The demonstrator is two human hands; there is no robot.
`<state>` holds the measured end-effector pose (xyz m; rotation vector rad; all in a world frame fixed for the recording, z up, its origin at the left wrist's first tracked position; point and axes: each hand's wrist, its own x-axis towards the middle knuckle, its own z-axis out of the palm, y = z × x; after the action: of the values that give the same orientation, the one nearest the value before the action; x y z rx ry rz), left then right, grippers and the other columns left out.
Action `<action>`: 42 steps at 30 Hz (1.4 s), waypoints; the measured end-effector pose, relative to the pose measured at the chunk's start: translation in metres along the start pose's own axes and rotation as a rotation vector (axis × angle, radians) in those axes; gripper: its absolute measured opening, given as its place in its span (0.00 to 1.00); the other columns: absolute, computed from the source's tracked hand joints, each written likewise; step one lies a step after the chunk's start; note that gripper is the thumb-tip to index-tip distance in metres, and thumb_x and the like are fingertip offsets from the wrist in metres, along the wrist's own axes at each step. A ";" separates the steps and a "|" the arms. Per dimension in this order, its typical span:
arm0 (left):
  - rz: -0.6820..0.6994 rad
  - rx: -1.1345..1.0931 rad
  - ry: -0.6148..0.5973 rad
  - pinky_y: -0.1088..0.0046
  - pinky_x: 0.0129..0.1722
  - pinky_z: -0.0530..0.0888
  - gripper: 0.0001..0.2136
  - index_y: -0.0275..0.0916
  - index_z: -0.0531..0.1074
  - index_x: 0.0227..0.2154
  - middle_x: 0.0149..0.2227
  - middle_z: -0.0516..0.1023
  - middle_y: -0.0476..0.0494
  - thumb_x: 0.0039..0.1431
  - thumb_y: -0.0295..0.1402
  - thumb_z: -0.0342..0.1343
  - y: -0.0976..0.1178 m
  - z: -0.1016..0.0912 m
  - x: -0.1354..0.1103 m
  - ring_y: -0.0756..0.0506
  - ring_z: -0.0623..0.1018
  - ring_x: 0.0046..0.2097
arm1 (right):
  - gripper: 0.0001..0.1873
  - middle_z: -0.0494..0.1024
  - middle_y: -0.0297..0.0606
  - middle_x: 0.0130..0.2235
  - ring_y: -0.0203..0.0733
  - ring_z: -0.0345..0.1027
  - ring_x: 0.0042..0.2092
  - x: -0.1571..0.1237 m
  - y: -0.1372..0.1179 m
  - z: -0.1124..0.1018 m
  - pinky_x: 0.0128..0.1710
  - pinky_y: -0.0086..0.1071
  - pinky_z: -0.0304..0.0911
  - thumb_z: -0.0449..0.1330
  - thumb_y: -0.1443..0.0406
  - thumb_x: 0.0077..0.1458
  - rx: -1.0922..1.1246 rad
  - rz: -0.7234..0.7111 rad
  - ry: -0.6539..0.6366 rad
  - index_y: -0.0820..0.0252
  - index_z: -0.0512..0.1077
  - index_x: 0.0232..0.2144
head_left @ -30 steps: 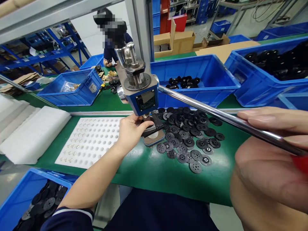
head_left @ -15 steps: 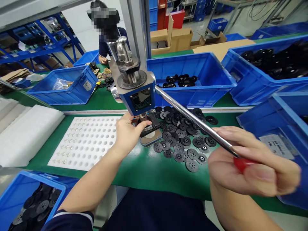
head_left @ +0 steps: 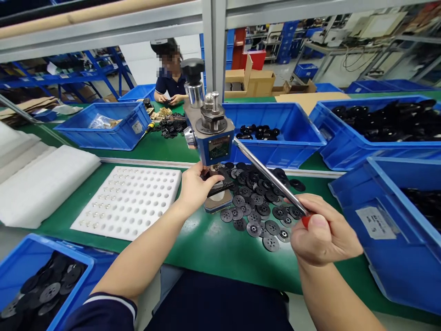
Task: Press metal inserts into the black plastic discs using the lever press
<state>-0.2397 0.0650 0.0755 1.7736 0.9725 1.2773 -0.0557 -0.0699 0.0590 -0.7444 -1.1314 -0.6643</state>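
Note:
An arbor press [head_left: 215,138] with a blue head stands in the middle of the bench. My right hand [head_left: 324,230] is closed around the red-knobbed end of its long metal lever [head_left: 270,174], which slopes down to the right. At the foot of the press, my left hand [head_left: 196,188] grips a dark part [head_left: 222,186] under the ram, thumb on top; its fingers are mostly hidden behind the press. The press base [head_left: 218,204] shows below it. Just right of the press lies a spread of black discs [head_left: 255,216], some with light hubs.
A white foam tray [head_left: 138,197] with round holes and small pieces in its left columns lies to the left. Blue bins [head_left: 272,151] line the back and right; a bin of black discs [head_left: 51,292] is at lower left. A co-worker [head_left: 172,80] sits opposite.
The view has tilted up and turned, showing more of the room. My right hand has closed more tightly on the lever knob. My left hand still grips the dark part at the press.

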 end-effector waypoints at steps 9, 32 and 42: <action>0.019 -0.008 -0.010 0.71 0.38 0.72 0.10 0.38 0.77 0.32 0.33 0.82 0.47 0.48 0.35 0.68 -0.015 0.004 -0.003 0.46 0.77 0.35 | 0.14 0.73 0.34 0.22 0.39 0.64 0.19 -0.025 0.011 -0.010 0.19 0.37 0.61 0.56 0.69 0.51 -0.012 0.085 0.026 0.63 0.80 0.36; 0.058 0.041 0.111 0.71 0.37 0.73 0.11 0.40 0.72 0.32 0.30 0.79 0.49 0.49 0.34 0.67 -0.001 0.008 -0.015 0.46 0.78 0.34 | 0.11 0.61 0.30 0.17 0.33 0.51 0.15 -0.022 0.015 0.012 0.15 0.31 0.49 0.53 0.65 0.55 -0.074 -0.065 0.190 0.60 0.73 0.27; 0.050 0.061 0.065 0.72 0.33 0.69 0.12 0.39 0.72 0.27 0.27 0.76 0.50 0.49 0.39 0.68 -0.002 0.006 0.002 0.48 0.74 0.30 | 0.09 0.67 0.33 0.20 0.33 0.60 0.20 0.024 -0.028 0.015 0.16 0.30 0.52 0.60 0.61 0.54 -0.063 0.154 0.111 0.60 0.76 0.27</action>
<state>-0.2339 0.0672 0.0729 1.8233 1.0192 1.3572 -0.0787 -0.0761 0.0907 -0.8298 -0.9450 -0.6059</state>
